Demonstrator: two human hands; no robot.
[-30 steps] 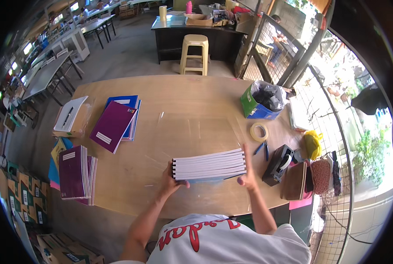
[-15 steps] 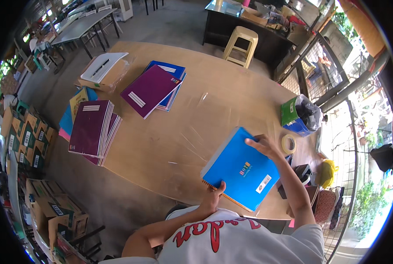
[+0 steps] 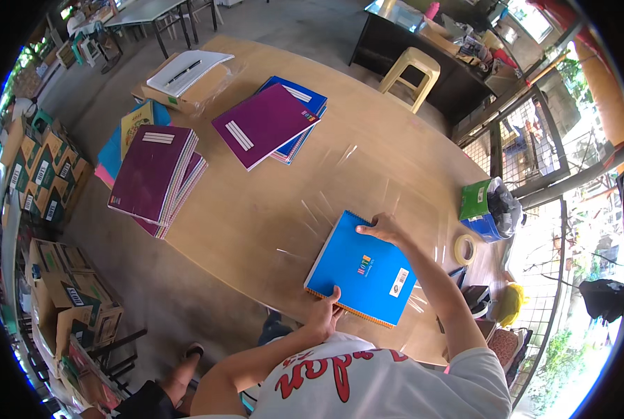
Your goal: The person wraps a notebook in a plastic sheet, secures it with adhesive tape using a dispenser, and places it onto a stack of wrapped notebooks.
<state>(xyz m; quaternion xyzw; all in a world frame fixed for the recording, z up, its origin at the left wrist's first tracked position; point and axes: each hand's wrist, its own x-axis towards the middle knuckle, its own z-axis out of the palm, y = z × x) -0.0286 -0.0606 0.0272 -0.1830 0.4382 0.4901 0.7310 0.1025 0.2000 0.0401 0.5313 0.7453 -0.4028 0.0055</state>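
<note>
Close to the table's near edge I have a stack of blue spiral notebooks (image 3: 357,279), with a small white barcode label on the top cover. An orange coil runs along the near edge and a dark one along the far edge. My left hand (image 3: 321,315) grips the near edge, its thumb on top of the cover and its fingers partly hidden below. At the far edge, my right hand (image 3: 384,230) is closed round the stack with the thumb on the cover. The stack looks to lie flat at or just above the tabletop (image 3: 256,209).
Purple notebooks (image 3: 151,167) are piled at the left table edge. Another purple notebook (image 3: 263,126) lies across blue ones (image 3: 312,105). Behind stands a carton (image 3: 186,98) with a white pad and pen. To the right are a tape roll (image 3: 465,249), a box (image 3: 487,209) and clear plastic strips (image 3: 417,300).
The notebook stack has come down and levelled out, moving slightly left in my two hands. My view has shifted, so the table's things sit differently in it.
</note>
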